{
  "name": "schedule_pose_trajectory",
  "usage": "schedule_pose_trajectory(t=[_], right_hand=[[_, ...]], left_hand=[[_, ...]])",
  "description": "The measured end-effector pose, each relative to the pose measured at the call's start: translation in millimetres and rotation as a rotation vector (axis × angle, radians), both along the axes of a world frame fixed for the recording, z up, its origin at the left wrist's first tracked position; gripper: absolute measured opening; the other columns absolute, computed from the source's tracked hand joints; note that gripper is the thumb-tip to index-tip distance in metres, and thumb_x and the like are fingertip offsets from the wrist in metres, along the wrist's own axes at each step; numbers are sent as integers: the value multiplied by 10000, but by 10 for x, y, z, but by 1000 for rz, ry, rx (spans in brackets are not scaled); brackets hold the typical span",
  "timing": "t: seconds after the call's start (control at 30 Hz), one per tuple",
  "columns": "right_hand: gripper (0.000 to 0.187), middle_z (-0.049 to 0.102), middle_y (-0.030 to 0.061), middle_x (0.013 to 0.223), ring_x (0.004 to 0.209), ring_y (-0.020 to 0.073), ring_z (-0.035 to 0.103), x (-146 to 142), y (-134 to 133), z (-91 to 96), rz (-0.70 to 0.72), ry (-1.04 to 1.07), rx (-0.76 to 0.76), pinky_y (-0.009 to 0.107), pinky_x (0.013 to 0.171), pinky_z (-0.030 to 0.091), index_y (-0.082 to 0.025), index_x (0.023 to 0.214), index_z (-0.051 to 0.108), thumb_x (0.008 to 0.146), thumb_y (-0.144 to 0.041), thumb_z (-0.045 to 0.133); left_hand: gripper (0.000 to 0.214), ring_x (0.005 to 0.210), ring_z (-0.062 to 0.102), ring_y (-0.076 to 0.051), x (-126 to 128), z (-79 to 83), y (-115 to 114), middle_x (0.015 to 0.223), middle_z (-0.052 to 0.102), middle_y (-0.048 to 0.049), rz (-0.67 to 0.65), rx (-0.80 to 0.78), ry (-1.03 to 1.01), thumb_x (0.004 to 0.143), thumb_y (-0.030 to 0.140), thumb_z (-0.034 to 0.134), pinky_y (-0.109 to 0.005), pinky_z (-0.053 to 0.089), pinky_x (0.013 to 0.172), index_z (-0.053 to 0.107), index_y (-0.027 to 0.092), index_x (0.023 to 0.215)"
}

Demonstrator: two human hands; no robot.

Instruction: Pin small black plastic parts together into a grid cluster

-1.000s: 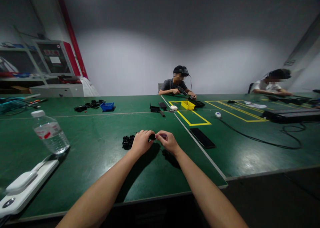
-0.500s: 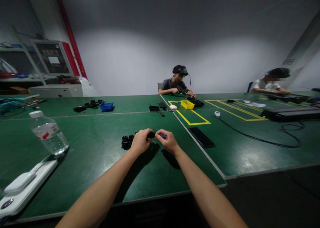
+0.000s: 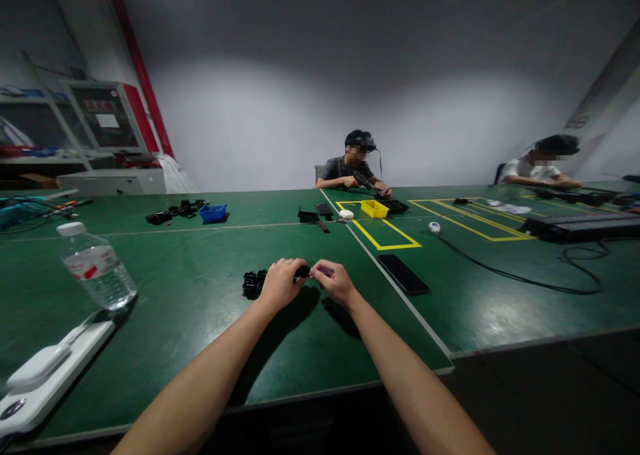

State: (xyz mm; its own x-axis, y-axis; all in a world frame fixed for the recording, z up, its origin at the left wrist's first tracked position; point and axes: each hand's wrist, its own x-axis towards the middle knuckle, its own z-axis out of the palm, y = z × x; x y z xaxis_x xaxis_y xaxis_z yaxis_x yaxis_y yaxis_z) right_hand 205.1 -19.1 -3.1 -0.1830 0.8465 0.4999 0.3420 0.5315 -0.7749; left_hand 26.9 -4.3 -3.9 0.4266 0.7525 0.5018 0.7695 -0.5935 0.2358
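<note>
Near the middle of the green table [image 3: 190,348], my left hand [image 3: 281,283] is closed around a small black part [image 3: 302,272], which pokes out past the fingertips. My right hand [image 3: 337,285] pinches a small purple-handled tool [image 3: 327,272]; the fingers cover most of it, and its kind cannot be made out. Its front end points at the black part, and the fingertips of both hands almost meet there. Just left of my left hand lies a cluster of black plastic parts [image 3: 253,284], partly hidden behind that hand.
A water bottle [image 3: 97,265] and a white power strip [image 3: 55,375] stand at left. A black phone [image 3: 403,274] lies right of my hands. Farther back are a blue bin [image 3: 213,214], a yellow bin [image 3: 375,208] and loose black pieces [image 3: 180,210]. Two people sit across the table.
Hardly anything differs: both hands stay in the same place, holding the same things. The black part appears turned very slightly between the fingertips.
</note>
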Motion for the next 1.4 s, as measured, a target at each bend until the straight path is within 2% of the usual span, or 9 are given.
schedule_pose_trajectory(t=[0.4, 0.6, 0.87, 1.1, 1.4], right_hand=[[216, 621, 8, 652, 597, 140, 530, -2, 2, -3, -35, -26, 74, 235, 558, 391, -187, 716, 654, 840, -338, 560], [195, 639, 14, 676, 616, 147, 551, 2, 10, -15, -27, -18, 62, 239, 576, 406, -188, 728, 657, 840, -316, 561], [195, 615, 6, 653, 586, 135, 524, 4, 5, -11, -20, -37, 66, 237, 553, 388, -189, 703, 641, 838, -301, 557], [106, 654, 13, 755, 655, 149, 591, -4, 4, -20, -10, 21, 48, 250, 627, 443, -190, 862, 627, 809, -271, 584], [81, 638, 3, 737, 650, 147, 587, -8, 7, -14, -18, 32, 38, 254, 632, 450, -198, 839, 599, 800, -264, 571]], left_hand=[[235, 867, 594, -212, 6, 0, 15, 943, 685, -31, 23, -30, -44, 825, 260, 660, -300, 441, 744, 619, 255, 1056], [230, 860, 607, -218, 6, 11, 13, 944, 689, -37, 6, -35, -58, 829, 282, 664, -300, 448, 726, 614, 239, 1049], [254, 907, 619, -222, 4, 5, 24, 1000, 688, -48, -12, -52, -84, 824, 271, 663, -313, 469, 778, 608, 230, 1068], [240, 919, 625, -214, -1, -9, 36, 1006, 684, -52, -39, -75, -160, 821, 268, 658, -307, 478, 804, 620, 225, 1054], [238, 911, 632, -209, -5, -20, 54, 997, 689, -45, -35, -81, -162, 820, 280, 662, -293, 476, 788, 617, 231, 1049]])
